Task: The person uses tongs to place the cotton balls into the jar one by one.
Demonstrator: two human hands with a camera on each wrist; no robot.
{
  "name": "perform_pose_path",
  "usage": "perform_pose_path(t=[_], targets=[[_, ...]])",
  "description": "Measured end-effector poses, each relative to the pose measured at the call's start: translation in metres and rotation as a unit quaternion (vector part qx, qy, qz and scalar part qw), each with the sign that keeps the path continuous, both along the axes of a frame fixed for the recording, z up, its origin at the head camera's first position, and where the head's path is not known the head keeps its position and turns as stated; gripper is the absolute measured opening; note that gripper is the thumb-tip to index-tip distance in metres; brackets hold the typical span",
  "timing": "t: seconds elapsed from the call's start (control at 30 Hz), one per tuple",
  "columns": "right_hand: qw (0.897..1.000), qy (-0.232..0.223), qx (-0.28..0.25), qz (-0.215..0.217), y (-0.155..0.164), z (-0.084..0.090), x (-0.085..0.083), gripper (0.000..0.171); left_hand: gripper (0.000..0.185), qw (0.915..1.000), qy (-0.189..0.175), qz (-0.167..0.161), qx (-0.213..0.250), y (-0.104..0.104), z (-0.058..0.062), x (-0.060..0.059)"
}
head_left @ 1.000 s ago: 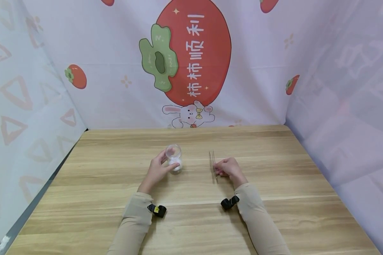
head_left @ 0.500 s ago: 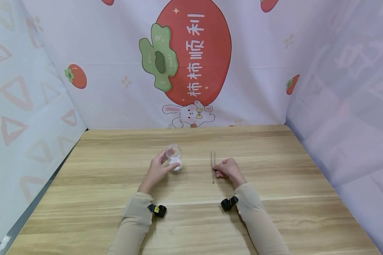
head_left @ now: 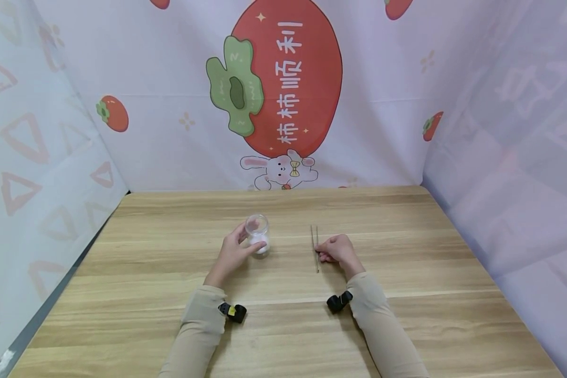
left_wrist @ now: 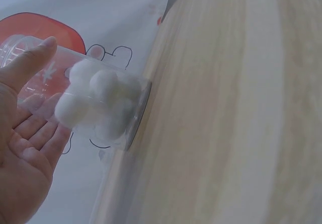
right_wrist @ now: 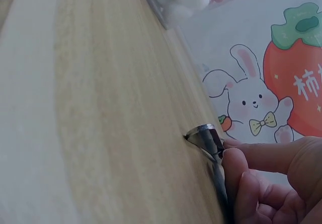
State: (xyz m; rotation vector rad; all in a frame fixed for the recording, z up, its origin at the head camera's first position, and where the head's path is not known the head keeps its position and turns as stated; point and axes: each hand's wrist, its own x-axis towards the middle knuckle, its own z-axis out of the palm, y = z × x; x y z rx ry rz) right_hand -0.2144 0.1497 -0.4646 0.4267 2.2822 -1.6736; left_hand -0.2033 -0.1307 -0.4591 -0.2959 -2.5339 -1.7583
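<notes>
My left hand (head_left: 230, 254) gripped the jar (head_left: 257, 233), thumb and fingers curled round its wall; it stood upright near the table's (head_left: 406, 315) middle, cotton balls (left_wrist: 95, 103) inside. My right hand (head_left: 338, 251), fingers curled, pinched the tweezers (head_left: 315, 248), which lay flat on the table, just right of the jar, tips toward the far edge.

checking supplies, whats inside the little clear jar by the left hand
White cotton balls sit at the jar's bottom, several visible. The left hand covers one side, so an exact count is hidden.
</notes>
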Motion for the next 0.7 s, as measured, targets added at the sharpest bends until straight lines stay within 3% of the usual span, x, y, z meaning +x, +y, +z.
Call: perform_pose_path(t=[0.43,0.7], targets=[[1.0,0.006,0.001,0.009,-0.0016,-0.0017,-0.0025,0.012,0.07,0.9999,0.014,-0.001,0.006,-0.0001,-0.0015,0.0017],[1.0,0.018,0.013,0.012,0.0075,0.0033,0.0009,0.016,0.088,0.9997,0.006,-0.02,-0.008,0.0014,0.0019,0.0034]])
